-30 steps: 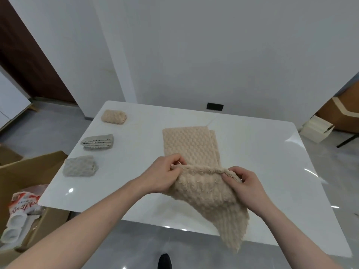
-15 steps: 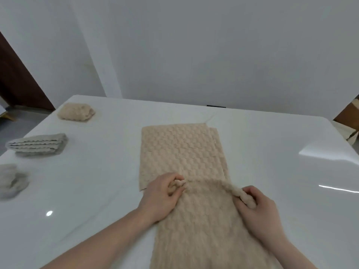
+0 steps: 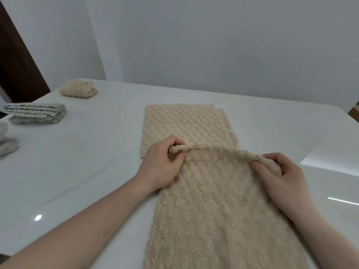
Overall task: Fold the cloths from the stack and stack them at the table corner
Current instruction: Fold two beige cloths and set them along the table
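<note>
A long beige textured cloth (image 3: 186,125) lies lengthwise on the white table (image 3: 87,152). Its near part is doubled back over itself, with the fluffy underside (image 3: 213,200) facing up. My left hand (image 3: 161,167) pinches the left corner of the folded edge between thumb and fingers. My right hand (image 3: 281,181) grips the right corner, bunched in its curled fingers. The edge between my hands arches slightly above the flat part of the cloth. The cloth's near end runs out of view at the bottom.
At the table's far left corner sits a folded beige cloth (image 3: 78,91). Nearer along the left edge lies a folded grey cloth (image 3: 37,113), and another grey cloth (image 3: 5,146) is cut off by the frame. A white wall stands behind the table.
My hands have carried the cloth's near edge forward from the table's front edge onto the flat part. The view has moved closer and lower over the table.
</note>
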